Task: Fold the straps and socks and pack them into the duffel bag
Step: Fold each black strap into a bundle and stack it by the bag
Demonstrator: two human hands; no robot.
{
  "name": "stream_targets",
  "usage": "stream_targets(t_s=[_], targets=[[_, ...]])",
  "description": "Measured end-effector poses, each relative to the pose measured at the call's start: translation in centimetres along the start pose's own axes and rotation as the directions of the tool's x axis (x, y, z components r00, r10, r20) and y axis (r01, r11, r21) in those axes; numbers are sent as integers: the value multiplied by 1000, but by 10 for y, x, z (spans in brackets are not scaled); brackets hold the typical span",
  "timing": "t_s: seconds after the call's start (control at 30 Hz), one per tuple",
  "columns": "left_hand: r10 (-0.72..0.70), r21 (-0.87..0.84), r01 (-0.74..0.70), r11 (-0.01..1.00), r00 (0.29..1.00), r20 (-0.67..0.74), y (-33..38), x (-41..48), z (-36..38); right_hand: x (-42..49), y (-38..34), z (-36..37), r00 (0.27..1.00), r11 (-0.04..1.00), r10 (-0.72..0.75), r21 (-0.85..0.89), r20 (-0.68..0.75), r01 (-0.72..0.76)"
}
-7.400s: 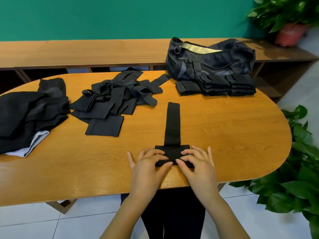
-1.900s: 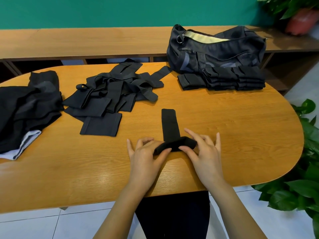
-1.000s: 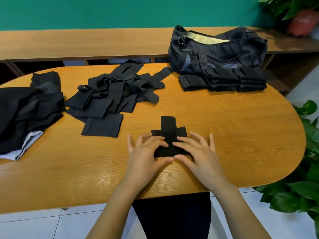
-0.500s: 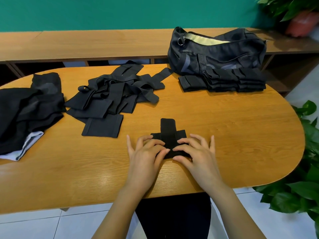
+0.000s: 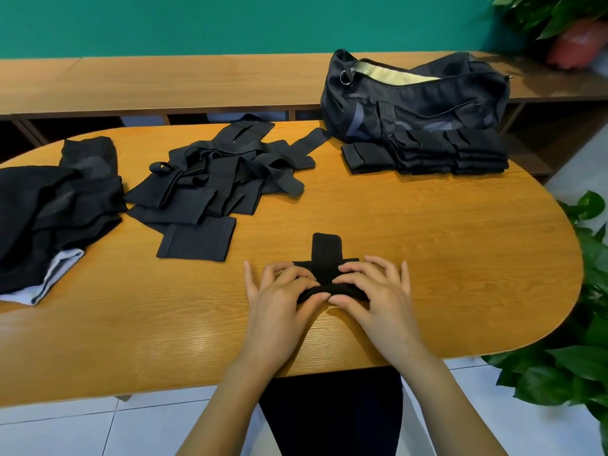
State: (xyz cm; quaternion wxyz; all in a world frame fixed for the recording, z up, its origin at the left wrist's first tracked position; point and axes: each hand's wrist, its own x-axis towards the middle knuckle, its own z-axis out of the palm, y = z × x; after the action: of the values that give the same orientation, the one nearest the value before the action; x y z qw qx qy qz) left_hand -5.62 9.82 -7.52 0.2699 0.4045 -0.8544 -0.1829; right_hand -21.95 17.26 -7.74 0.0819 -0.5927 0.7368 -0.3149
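**Strap half rolled, both hands on its near edge**

I take the duffel bag (image 5: 414,97) at the far edge of the table (image 5: 460,258) as my landmark. Its zip gapes and shows a pale lining.

Far to the left of the bag, and nearer to me, lies a pile of dark socks (image 5: 56,205) with a pale piece under its near corner. Between that pile and the bag sits a loose heap of unfolded straps (image 5: 217,179), one tail of it reaching almost to the bag's left end.

Straight towards me from that left end, well apart from the bag, is the strap (image 5: 325,250) I am working. My left hand (image 5: 279,301) and right hand (image 5: 375,297) each pinch its near edge, thumbs under, fingers curled over the top, so the edge stands up as a thick roll. The strap makes a T. The wide pad lies crosswise, and the narrow tail points away from me towards the bag, with its long axis running near to far.

Just in front of the bag, touching its base, is the row of folded straps (image 5: 427,153).

Seven seconds ago the tail was long and reached well up the table. Now only a short stub shows beyond the pad. Half a second ago my fingers lay flatter on the pad; now the near edge is lifted.
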Motion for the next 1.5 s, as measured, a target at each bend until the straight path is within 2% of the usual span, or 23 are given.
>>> stream_targets(t_s=[0.2, 0.6, 0.77, 1.0, 1.37, 1.5], targets=[[-3, -42, 1, 999, 999, -35, 1, -1, 1, -1, 4, 0, 1000, 1000, 14, 7, -8, -14], [4, -3, -4, 1000, 999, -42, 1, 3, 3, 1, 7, -1, 999, 996, 38, 83, -37, -35], [-20, -36, 18, 999, 999, -42, 0, 5, 4, 2, 12, -2, 997, 995, -60, -84, -48, 56], [-25, -57, 22, 998, 999, -48, -2, 2, 1, 8, 10, -3, 994, 991, -97, -98, -49, 92], [-48, -47, 46, 998, 998, -43, -5, 7, 3, 11, 10, -7, 999, 1000, -19, 2, -29, 19], [-64, -43, 62, 997, 997, -37, -6, 10, 5, 9, 9, -9, 1000, 999, -11, -41, -7, 10]])
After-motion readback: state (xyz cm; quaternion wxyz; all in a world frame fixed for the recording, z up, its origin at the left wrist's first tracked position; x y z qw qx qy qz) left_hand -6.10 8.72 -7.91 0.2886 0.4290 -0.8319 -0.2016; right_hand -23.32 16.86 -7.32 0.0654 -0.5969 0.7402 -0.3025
